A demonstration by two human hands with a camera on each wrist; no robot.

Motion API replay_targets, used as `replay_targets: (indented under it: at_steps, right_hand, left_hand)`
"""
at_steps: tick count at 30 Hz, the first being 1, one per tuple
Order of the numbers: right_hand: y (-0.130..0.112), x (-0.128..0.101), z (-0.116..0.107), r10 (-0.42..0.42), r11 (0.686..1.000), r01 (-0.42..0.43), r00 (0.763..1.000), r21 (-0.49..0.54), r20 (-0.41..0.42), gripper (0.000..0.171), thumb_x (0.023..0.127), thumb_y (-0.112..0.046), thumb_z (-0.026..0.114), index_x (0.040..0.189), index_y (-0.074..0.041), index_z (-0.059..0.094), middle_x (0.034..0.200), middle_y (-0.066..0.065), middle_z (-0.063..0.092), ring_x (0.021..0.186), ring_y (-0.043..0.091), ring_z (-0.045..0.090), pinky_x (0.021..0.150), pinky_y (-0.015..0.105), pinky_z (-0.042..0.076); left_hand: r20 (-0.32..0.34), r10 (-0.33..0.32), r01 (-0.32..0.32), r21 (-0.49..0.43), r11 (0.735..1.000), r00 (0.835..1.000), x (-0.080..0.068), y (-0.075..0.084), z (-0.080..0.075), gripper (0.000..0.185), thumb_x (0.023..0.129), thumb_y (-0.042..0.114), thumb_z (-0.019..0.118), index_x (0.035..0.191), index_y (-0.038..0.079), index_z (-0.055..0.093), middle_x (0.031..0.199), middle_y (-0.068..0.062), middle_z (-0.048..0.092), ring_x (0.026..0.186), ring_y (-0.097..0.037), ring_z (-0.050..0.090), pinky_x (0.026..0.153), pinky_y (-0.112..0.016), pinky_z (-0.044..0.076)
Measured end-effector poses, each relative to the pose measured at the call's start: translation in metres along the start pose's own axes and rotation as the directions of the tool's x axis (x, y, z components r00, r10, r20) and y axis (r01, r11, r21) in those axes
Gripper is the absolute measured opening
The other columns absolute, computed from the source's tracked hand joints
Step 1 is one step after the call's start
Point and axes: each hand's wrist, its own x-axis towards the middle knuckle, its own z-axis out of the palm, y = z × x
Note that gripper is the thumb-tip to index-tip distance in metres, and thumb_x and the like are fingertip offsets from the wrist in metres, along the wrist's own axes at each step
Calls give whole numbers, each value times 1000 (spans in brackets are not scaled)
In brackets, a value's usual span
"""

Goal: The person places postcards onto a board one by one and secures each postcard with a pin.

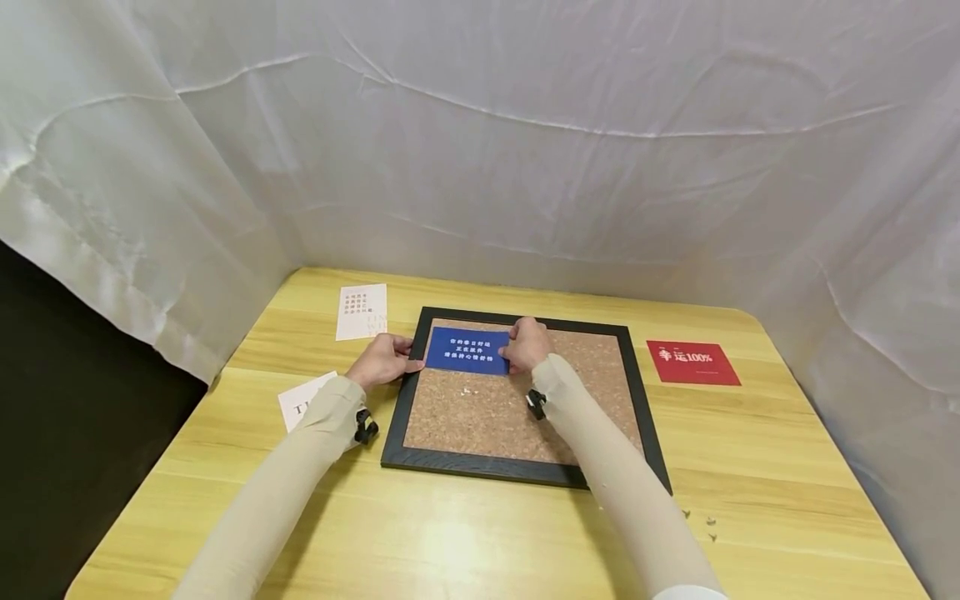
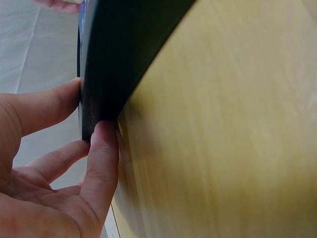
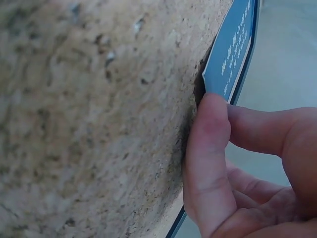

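Observation:
A black-framed cork board [image 1: 480,425] lies on the table. Over its upper left part is a blue card [image 1: 467,350] with white writing. My right hand [image 1: 528,343] pinches the card's right edge between thumb and finger; in the right wrist view that edge of the blue card [image 3: 229,59] stands slightly off the cork. At the board's left side, my left hand [image 1: 382,360] grips the black frame [image 2: 106,64], its thumb on the top face and fingers against the outer side.
A white printed card [image 1: 362,311] lies back left, and another white card [image 1: 300,402] is partly under the left forearm. A red card [image 1: 693,363] lies right of the board. Small pins [image 1: 711,521] are scattered at the front right; little pale bits [image 1: 468,391] sit on the cork.

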Motion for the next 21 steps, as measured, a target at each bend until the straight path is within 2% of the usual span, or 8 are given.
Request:
replay_targets:
  at_steps: [8, 21]
  right_hand:
    - [-1, 1, 2, -4, 999, 4, 1000, -36, -6, 31, 93, -8, 76, 118, 3, 62, 105, 24, 73, 58, 16, 69, 50, 24, 56]
    - [-3, 0, 2, -12, 998, 11, 1000, -54, -23, 32, 94, -8, 75, 121, 3, 63, 107, 26, 74, 63, 20, 74, 49, 26, 57]
  left_hand:
    - [-7, -23, 23, 24, 999, 1000, 1, 0, 0, 49, 94, 12, 74, 138, -5, 61, 123, -22, 68, 95, -20, 68, 77, -27, 59]
    - [-4, -2, 2, 44, 999, 1000, 2, 1, -1, 49, 94, 12, 74, 138, -8, 60, 122, -24, 71, 95, -20, 70, 77, -26, 59]
